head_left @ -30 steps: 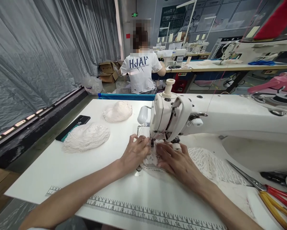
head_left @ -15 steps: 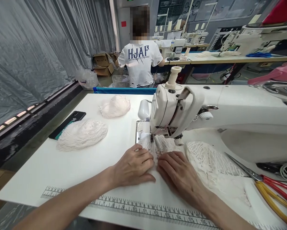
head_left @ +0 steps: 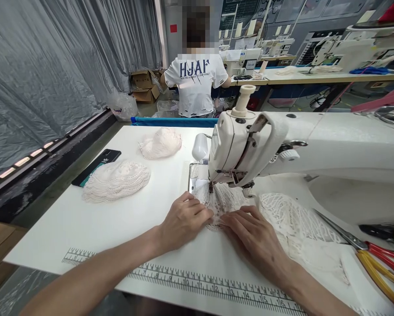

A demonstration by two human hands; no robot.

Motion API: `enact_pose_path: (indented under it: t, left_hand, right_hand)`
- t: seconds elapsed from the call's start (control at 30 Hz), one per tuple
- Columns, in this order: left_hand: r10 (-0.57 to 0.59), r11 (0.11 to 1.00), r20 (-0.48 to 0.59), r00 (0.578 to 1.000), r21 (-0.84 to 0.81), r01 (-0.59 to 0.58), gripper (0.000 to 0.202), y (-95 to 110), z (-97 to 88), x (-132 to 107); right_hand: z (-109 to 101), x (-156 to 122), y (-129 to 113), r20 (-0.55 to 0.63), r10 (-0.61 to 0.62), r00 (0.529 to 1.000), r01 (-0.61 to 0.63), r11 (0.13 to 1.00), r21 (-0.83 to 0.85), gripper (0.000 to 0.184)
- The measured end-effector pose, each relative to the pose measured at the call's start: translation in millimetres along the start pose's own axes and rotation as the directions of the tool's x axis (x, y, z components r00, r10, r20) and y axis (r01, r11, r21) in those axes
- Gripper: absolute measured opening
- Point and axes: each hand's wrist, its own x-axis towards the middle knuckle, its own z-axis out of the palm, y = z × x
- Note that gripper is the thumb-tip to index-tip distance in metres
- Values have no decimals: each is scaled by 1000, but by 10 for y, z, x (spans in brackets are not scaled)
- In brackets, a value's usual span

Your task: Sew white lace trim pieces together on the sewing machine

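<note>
A white lace piece (head_left: 223, 199) lies gathered under the presser foot (head_left: 211, 187) of a white sewing machine (head_left: 231, 145). My left hand (head_left: 187, 219) pinches its near left edge, fingers curled together. On the other side my right hand (head_left: 252, 230) is closed on the near right edge, its fingertips bent down over the lace. A narrow strip of lace shows between the two hands. Just right of my right hand rests another white lace piece (head_left: 295, 215), spread flat on the table.
Scissors (head_left: 358, 243) with red and yellow handles lie at the right. Stacked lace pieces (head_left: 116, 182) partly cover a black phone-like object (head_left: 105, 158) at the left; a pale lace bundle (head_left: 160, 142) sits behind. A printed ruler (head_left: 184, 278) runs along the front edge. Another person (head_left: 197, 83) sits ahead.
Both hands have parted slightly, and more of the lace shows between them and in front of the presser foot. The whole view has shifted a little.
</note>
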Motion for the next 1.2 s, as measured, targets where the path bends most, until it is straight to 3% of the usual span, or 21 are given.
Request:
enact_pose_path:
  t: [0.23,0.53,0.9,1.2]
  left_hand:
    - [-38,999,121,992,43,33,17,65,-31,-30]
    - [33,999,32,999,-1,-33,16,74,-79,-64]
    - [96,994,44,994,46,-98,17,108,-124,-58]
    - [72,995,78,994,58,-76,16,114,-114,-63]
  right_hand:
    - [7,1,-3,27,41,999,-42,998,40,15]
    - [-54,-5,-12,45,16,999,-23,985,169,20]
    - [-64,20,-40,78,-41,996,26,982,187,26]
    - [-28,2,-28,82,-44,996,29,985,173,18]
